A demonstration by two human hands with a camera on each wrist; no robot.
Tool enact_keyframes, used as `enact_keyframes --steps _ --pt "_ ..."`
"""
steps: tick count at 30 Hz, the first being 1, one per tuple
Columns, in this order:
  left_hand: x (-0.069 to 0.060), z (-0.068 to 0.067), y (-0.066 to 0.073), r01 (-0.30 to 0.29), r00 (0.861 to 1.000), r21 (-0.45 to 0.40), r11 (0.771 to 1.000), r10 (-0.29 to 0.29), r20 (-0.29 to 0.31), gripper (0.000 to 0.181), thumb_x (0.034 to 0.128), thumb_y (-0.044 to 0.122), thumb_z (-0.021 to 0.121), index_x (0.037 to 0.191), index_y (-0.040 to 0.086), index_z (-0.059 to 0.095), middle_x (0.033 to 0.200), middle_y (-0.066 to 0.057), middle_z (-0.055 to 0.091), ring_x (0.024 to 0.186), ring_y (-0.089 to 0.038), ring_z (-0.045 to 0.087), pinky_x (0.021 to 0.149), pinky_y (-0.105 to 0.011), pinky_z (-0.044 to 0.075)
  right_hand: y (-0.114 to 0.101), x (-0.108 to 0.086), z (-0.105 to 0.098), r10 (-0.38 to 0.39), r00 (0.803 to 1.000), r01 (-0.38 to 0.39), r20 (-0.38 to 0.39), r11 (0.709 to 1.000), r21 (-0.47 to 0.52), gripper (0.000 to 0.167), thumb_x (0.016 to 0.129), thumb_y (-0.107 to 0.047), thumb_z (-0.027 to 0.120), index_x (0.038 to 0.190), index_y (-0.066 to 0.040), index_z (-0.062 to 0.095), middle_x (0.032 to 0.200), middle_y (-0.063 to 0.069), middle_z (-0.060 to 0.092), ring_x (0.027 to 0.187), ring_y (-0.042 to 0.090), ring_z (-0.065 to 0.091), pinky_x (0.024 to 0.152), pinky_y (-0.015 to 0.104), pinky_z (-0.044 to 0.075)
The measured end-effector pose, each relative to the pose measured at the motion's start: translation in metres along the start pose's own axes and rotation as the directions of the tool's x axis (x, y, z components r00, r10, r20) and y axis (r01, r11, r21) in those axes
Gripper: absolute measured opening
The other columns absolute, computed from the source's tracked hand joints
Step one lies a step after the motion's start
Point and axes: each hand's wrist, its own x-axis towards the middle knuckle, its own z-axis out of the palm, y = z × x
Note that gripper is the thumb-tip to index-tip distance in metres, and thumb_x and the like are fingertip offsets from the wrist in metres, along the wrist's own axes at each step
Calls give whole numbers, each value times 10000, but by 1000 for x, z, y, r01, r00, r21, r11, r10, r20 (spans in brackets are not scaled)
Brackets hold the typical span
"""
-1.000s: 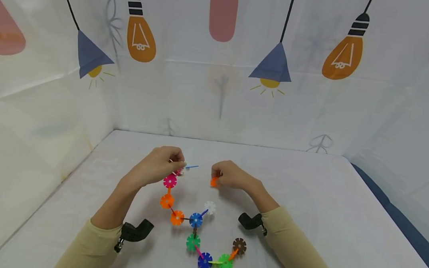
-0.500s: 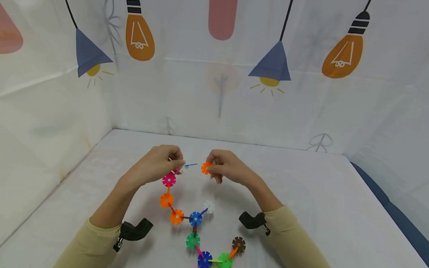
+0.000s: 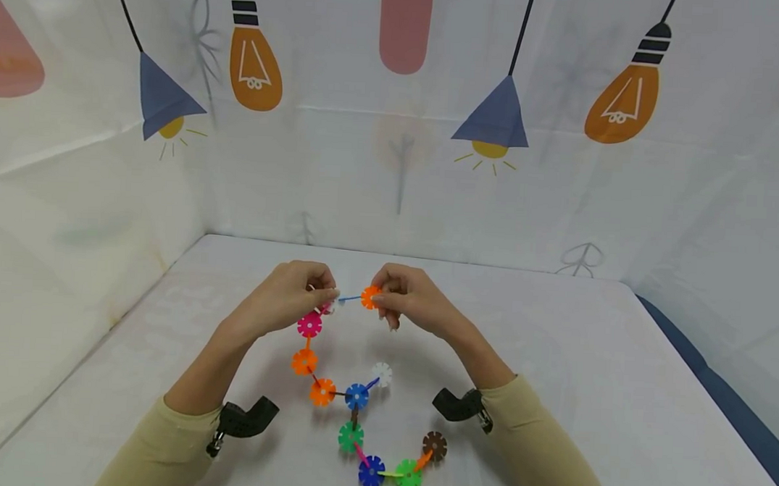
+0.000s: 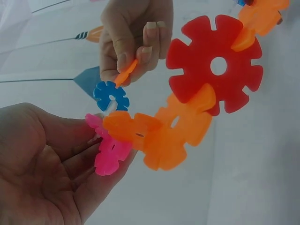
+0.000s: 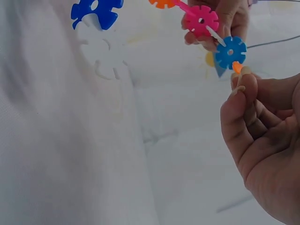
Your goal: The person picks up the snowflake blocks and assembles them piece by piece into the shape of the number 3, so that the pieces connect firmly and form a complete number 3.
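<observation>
Slotted plastic snowflake discs are linked edge to edge in a chain. My left hand pinches the chain's far end by a white disc, mostly hidden by the fingers, close to a pink disc. A blue disc sticks out from the white one, edge-on in the head view. My right hand pinches a single orange disc between thumb and fingertips. Its edge meets the blue disc's rim; whether the slots are engaged I cannot tell. More orange discs follow down the chain.
The chain runs on toward me past a blue disc with a white side branch. It curves through a green disc to a brown disc. A white cloth covers the table; printed fabric walls stand behind and beside it.
My right hand has lifted the orange disc and moved it left, up to the blue disc. My left hand has stayed almost still, holding the chain.
</observation>
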Motion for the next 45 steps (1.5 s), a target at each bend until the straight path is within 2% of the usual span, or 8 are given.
enact_keyframes --steps 4,9,15,22,31,39,45 --pt "0 2 1 -7 1000 -8 1000 7 -10 132 963 227 637 910 112 674 786 -7 700 701 -164 626 660 -315 515 0 0 2 0 1000 0 -5 1000 21 55 978 -81 597 1012 -37 603 698 102 627 511 291 571 529 315 537" --pt "0 4 2 -23 999 -4 1000 23 -31 140 961 217 641 910 92 674 767 -9 693 681 -173 600 641 -320 503 -2 0 4 1 1000 -1 -18 999 37 76 980 -87 592 1027 -28 597 727 180 622 514 248 574 541 309 544" --pt "1 9 5 -34 994 13 999 35 -103 124 947 183 655 879 82 679 715 -16 667 626 -180 560 593 -317 483 -4 0 7 9 998 -6 -56 999 45 82 978 -69 583 1027 -3 585 708 130 621 505 206 566 531 294 542" --pt "-1 14 10 -49 986 20 999 52 -156 109 933 136 655 859 60 679 659 -26 613 560 -188 506 526 -312 441 -8 -2 8 6 996 0 -86 998 61 56 980 -32 555 1010 8 581 714 190 614 493 183 564 512 284 538" --pt "-1 17 8 -45 979 34 998 51 -198 105 923 114 653 828 74 675 648 -17 599 562 -181 498 522 -304 419 -11 0 14 21 991 -18 -131 1000 23 39 978 -12 549 997 7 578 758 322 601 481 176 548 495 271 526" --pt "1 20 9 -44 975 29 999 50 -217 119 915 97 652 796 89 660 662 -44 630 562 -180 508 522 -298 421 -12 0 18 15 986 -18 -166 1000 -17 41 971 8 539 995 4 571 738 279 618 466 201 548 493 277 530" --pt "3 22 10 -33 973 26 999 38 -228 120 915 90 641 795 86 655 678 -74 655 548 -181 516 502 -294 427 -10 -1 21 26 979 -32 -202 999 -26 36 972 4 551 1001 15 570 710 186 614 468 199 548 489 269 529"
